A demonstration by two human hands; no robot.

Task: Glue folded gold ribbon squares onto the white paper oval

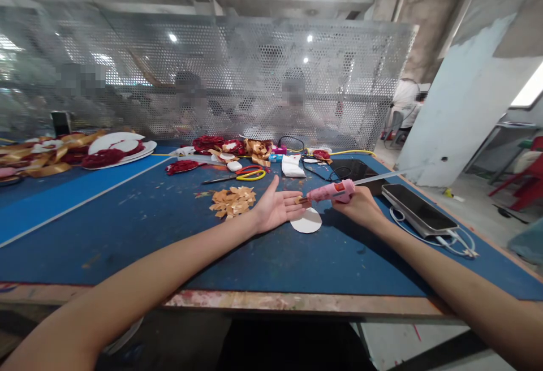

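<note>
My right hand [358,208] is wrapped round a pink glue gun [326,191], with a long clear glue stick coming out of its back end. The gun's nozzle points left, over the fingertips of my left hand [278,208]. That hand lies palm up with its fingers stretched out, and a small gold piece [300,199] rests at the fingertips by the nozzle. Under the fingertips and nozzle is a white round disc [306,221] on the blue table. Left of my left hand lies a pile of gold ribbon pieces [232,201].
Yellow-handled scissors [250,175] lie behind the pile. Red and gold ribbon flowers [231,147] line the back by a perforated metal screen [237,77]. White plates [121,147] are at left. A phone [419,207] with a white cable lies at right.
</note>
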